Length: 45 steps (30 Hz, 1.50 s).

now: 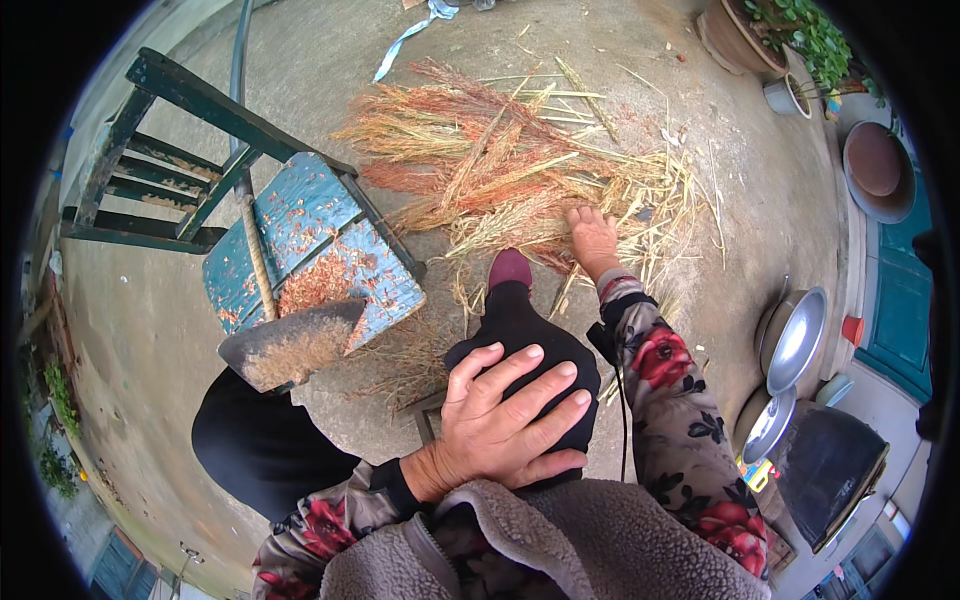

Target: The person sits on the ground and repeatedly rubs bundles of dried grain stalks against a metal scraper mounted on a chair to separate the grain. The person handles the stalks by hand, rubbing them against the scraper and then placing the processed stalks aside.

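My left hand (pixel 510 420) rests palm down on my right thigh near the knee, its fingers spread and holding nothing. My right hand (pixel 594 236) reaches down to the pile of dry sorghum-like seed heads (pixel 480 157) on the ground. Its fingers touch the straw-coloured stalks (pixel 637 195); whether they grip any is hidden. The seed heads are reddish and tan and mostly point left. To the left is a worn wooden chair (pixel 296 202) with a blue-green seat, strewn with reddish seeds and husks (pixel 319 281). A soil-crusted hoe blade (pixel 296 345) lies across the seat's near edge.
The hoe's handle (pixel 251 240) runs away across the chair. Threshed-looking stalks (pixel 409 356) lie beneath the seat's right side. Metal basins (pixel 799 337) and a dark container (pixel 825 465) stand at right. Potted plants (pixel 739 37) are at upper right. A dark cord (pixel 624 420) hangs beside my right forearm.
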Each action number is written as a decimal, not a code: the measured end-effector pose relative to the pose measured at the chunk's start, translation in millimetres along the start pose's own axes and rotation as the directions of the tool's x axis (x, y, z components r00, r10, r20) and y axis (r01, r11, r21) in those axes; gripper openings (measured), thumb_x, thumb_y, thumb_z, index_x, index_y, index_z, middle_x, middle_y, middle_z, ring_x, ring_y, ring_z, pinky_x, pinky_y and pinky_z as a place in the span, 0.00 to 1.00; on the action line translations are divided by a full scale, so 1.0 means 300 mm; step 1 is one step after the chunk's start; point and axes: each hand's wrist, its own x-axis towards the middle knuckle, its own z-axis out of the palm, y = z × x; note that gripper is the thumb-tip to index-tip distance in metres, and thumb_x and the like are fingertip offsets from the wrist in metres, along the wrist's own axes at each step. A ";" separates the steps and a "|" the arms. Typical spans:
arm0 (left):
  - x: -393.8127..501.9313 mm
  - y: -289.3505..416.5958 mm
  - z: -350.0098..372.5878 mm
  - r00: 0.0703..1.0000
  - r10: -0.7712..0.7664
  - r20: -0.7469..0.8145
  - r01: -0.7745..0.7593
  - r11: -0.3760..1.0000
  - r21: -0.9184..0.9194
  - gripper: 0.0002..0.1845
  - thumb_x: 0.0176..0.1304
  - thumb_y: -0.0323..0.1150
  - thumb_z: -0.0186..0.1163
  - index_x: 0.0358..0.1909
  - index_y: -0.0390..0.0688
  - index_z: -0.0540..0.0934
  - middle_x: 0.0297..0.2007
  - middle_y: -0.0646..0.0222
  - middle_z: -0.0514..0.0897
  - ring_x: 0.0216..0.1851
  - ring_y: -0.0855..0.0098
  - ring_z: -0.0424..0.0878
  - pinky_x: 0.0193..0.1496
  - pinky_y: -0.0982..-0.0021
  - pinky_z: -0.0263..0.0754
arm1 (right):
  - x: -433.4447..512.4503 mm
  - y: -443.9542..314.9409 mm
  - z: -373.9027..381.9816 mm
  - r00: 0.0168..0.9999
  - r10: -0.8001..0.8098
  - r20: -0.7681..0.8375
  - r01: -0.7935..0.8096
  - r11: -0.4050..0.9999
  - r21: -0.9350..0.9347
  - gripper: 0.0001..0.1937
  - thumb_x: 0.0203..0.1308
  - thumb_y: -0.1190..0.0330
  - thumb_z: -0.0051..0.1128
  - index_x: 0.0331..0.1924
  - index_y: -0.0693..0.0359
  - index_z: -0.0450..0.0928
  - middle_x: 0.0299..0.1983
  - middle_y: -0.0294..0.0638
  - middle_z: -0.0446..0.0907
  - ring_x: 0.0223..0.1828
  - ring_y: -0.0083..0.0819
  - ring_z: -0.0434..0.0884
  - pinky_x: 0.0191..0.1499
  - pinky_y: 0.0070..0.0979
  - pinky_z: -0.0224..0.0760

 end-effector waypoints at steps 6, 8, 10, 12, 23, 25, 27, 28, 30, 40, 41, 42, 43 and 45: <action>0.005 -0.012 -0.008 1.000 -0.027 0.001 0.027 0.998 -0.056 0.27 0.54 0.61 0.62 0.49 0.55 0.82 0.56 0.72 0.79 0.60 0.62 0.71 0.63 0.52 0.59 | -0.043 0.026 -0.110 0.976 -0.186 -0.111 0.190 0.981 0.026 0.11 0.50 0.70 0.57 0.40 0.50 0.79 0.39 0.37 0.78 0.45 0.37 0.75 0.48 0.38 0.65; 0.007 -0.006 -0.004 1.000 -0.026 -0.017 0.025 0.997 -0.077 0.27 0.54 0.59 0.62 0.50 0.54 0.82 0.56 0.72 0.79 0.59 0.63 0.72 0.64 0.53 0.59 | -0.087 0.046 -0.181 0.994 -0.113 -0.008 0.113 0.975 0.192 0.09 0.52 0.69 0.59 0.38 0.53 0.78 0.39 0.39 0.78 0.41 0.42 0.77 0.43 0.39 0.68; 0.010 0.002 0.004 0.999 0.002 -0.041 -0.005 0.997 -0.071 0.29 0.52 0.60 0.63 0.50 0.52 0.81 0.56 0.70 0.78 0.59 0.61 0.71 0.63 0.51 0.60 | -0.139 0.067 -0.260 0.984 -0.135 -0.112 0.167 0.920 0.354 0.06 0.57 0.69 0.60 0.35 0.58 0.75 0.33 0.40 0.80 0.29 0.37 0.79 0.28 0.33 0.70; 0.010 0.015 0.011 0.998 0.030 -0.057 -0.033 0.998 -0.057 0.31 0.50 0.60 0.66 0.51 0.51 0.81 0.57 0.68 0.77 0.59 0.59 0.71 0.62 0.50 0.61 | -0.182 0.099 -0.352 0.940 0.113 0.322 -0.312 0.667 0.677 0.05 0.60 0.68 0.59 0.34 0.58 0.75 0.31 0.39 0.80 0.27 0.29 0.78 0.23 0.26 0.68; 0.017 0.061 0.009 0.946 -0.322 0.027 0.281 0.779 -0.560 0.33 0.57 0.45 0.68 0.62 0.41 0.72 0.57 0.59 0.75 0.60 0.59 0.71 0.66 0.62 0.61 | -0.533 -0.122 -0.976 0.959 0.179 0.221 -0.192 -0.169 0.967 0.07 0.62 0.75 0.58 0.43 0.61 0.74 0.32 0.39 0.80 0.28 0.19 0.77 0.25 0.14 0.67; 0.024 0.060 -0.016 0.847 -0.507 0.160 0.350 0.305 -0.886 0.32 0.63 0.41 0.65 0.63 0.32 0.67 0.57 0.57 0.75 0.58 0.67 0.73 0.64 0.65 0.64 | -0.597 -0.241 -1.042 0.990 0.139 0.006 -0.010 0.032 0.999 0.10 0.60 0.75 0.61 0.45 0.62 0.75 0.34 0.39 0.81 0.32 0.20 0.79 0.30 0.15 0.71; 0.021 0.048 -0.068 0.792 -0.552 0.261 0.268 -0.070 -0.961 0.24 0.66 0.38 0.62 0.57 0.33 0.71 0.53 0.58 0.78 0.56 0.67 0.75 0.63 0.64 0.67 | -0.652 -0.395 -1.043 0.976 0.140 -0.168 0.117 0.316 0.941 0.12 0.59 0.76 0.63 0.47 0.61 0.75 0.37 0.35 0.80 0.37 0.17 0.78 0.33 0.15 0.71; 0.007 0.055 -0.095 0.864 -0.470 0.180 0.078 -0.229 -0.970 0.17 0.68 0.36 0.59 0.52 0.35 0.73 0.48 0.59 0.81 0.52 0.67 0.78 0.59 0.63 0.71 | -0.669 -0.457 -1.037 0.942 0.008 -0.335 0.308 0.370 0.876 0.14 0.58 0.76 0.64 0.48 0.62 0.75 0.42 0.36 0.78 0.44 0.21 0.78 0.45 0.19 0.73; -0.026 0.047 -0.166 0.829 -0.534 0.169 0.051 -0.229 -0.972 0.15 0.69 0.33 0.57 0.52 0.34 0.73 0.45 0.57 0.82 0.48 0.65 0.80 0.55 0.62 0.74 | -0.704 -0.551 -1.022 0.972 -0.016 -0.236 0.234 0.221 0.947 0.21 0.58 0.76 0.65 0.55 0.64 0.71 0.49 0.40 0.77 0.50 0.26 0.77 0.56 0.25 0.70; -0.175 0.040 -0.351 0.829 -0.555 0.061 -0.043 -0.171 -0.984 0.17 0.69 0.34 0.56 0.53 0.33 0.72 0.48 0.54 0.81 0.49 0.62 0.81 0.55 0.60 0.76 | -0.765 -0.667 -1.020 0.996 -0.055 -0.069 0.073 0.085 0.994 0.14 0.67 0.66 0.58 0.49 0.68 0.76 0.42 0.38 0.81 0.42 0.22 0.79 0.47 0.20 0.72; -0.181 0.048 -0.353 0.836 -0.546 0.061 -0.043 -0.175 -0.984 0.17 0.69 0.34 0.56 0.53 0.33 0.72 0.48 0.54 0.81 0.50 0.62 0.81 0.56 0.60 0.76 | -0.761 -0.683 -1.015 0.996 -0.054 -0.068 0.071 0.052 0.996 0.14 0.66 0.66 0.58 0.48 0.67 0.76 0.39 0.37 0.81 0.40 0.21 0.79 0.45 0.20 0.72; -0.186 0.055 -0.355 0.838 -0.542 0.058 -0.030 -0.151 -0.988 0.17 0.69 0.33 0.56 0.54 0.33 0.72 0.50 0.54 0.80 0.50 0.63 0.81 0.57 0.60 0.76 | -0.754 -0.698 -1.008 0.995 -0.063 -0.077 0.078 0.012 0.997 0.13 0.66 0.66 0.58 0.47 0.67 0.76 0.37 0.35 0.80 0.37 0.19 0.78 0.42 0.19 0.72; -0.192 0.064 -0.359 0.843 -0.537 0.032 -0.047 -0.131 -0.990 0.17 0.69 0.33 0.57 0.55 0.33 0.72 0.50 0.55 0.80 0.50 0.63 0.80 0.57 0.60 0.75 | -0.747 -0.710 -1.002 0.993 -0.073 -0.091 0.089 -0.031 0.996 0.12 0.66 0.66 0.58 0.46 0.66 0.76 0.34 0.34 0.80 0.35 0.17 0.78 0.40 0.19 0.71; -0.208 0.084 -0.366 0.841 -0.541 0.005 -0.055 -0.095 -0.994 0.18 0.69 0.33 0.57 0.56 0.33 0.72 0.51 0.56 0.80 0.51 0.64 0.80 0.57 0.61 0.75 | -0.739 -0.728 -0.990 0.994 -0.035 -0.099 0.095 -0.090 0.991 0.10 0.68 0.67 0.55 0.44 0.67 0.76 0.33 0.35 0.81 0.33 0.20 0.80 0.39 0.19 0.72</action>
